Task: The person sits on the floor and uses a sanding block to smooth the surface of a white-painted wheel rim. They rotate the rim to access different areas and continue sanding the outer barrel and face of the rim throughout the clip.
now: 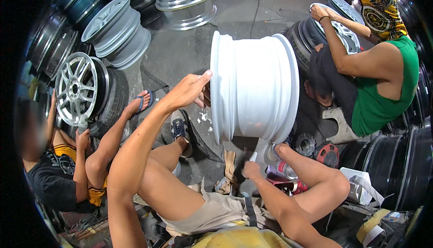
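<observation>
A white-coated wheel rim (257, 85) stands on its side in front of me, its barrel facing me. My left hand (191, 90) is closed on the rim's left edge, thumb on the lip and fingers hidden partly behind it. Below the rim's barrel, my right hand (251, 170) is closed around a small pale flat blade (254, 156) that points up; its handle is hidden in my fist. The blade is apart from the rim. Beside my right foot are a metal can (286, 170) and a red round disc (327, 156).
At left, a person (54, 171) works on a silver spoked wheel (76, 88) resting on a tire. At right, a person in a green top (383, 85) handles another wheel (345, 36). Stacked rims (185, 4) stand behind; dark rims (397, 166) line the right. A white container (356, 185) sits by my knee.
</observation>
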